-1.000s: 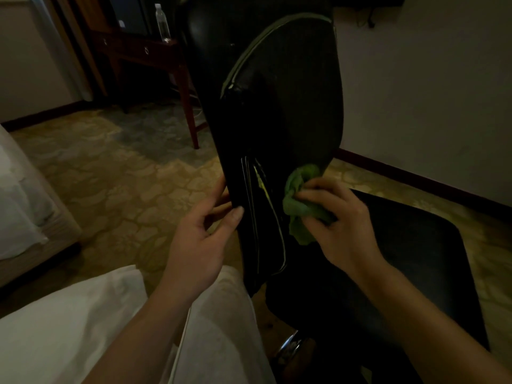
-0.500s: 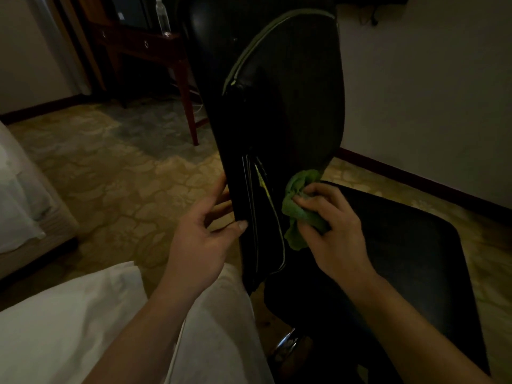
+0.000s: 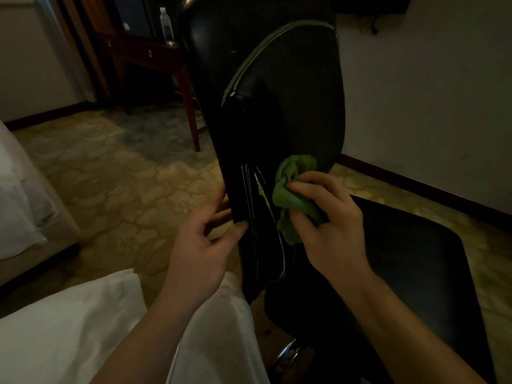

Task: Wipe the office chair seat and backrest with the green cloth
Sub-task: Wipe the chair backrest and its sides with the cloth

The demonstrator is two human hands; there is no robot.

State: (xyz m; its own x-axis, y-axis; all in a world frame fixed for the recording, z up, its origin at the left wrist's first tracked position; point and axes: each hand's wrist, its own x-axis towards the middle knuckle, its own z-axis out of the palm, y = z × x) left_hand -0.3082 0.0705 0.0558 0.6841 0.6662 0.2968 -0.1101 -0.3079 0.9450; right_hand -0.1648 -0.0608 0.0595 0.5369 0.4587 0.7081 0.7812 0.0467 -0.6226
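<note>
A black office chair stands in front of me, its tall backrest (image 3: 291, 112) seen nearly edge-on and its flat seat (image 3: 415, 267) to the right. My right hand (image 3: 329, 225) grips a bunched green cloth (image 3: 291, 187) and presses it against the lower front of the backrest. My left hand (image 3: 199, 245) holds the backrest's left edge, thumb on the front face and fingers behind it.
A dark wooden desk (image 3: 155, 54) with a plastic water bottle (image 3: 166, 23) stands at the back left. A bed edge (image 3: 25, 206) lies at far left. White fabric (image 3: 69, 328) covers my lap. A wall with a dark baseboard (image 3: 415, 181) runs on the right. Patterned carpet covers the floor.
My right hand and the cloth have shifted a little left and down across the lower backrest. My left hand has stayed on the backrest's edge.
</note>
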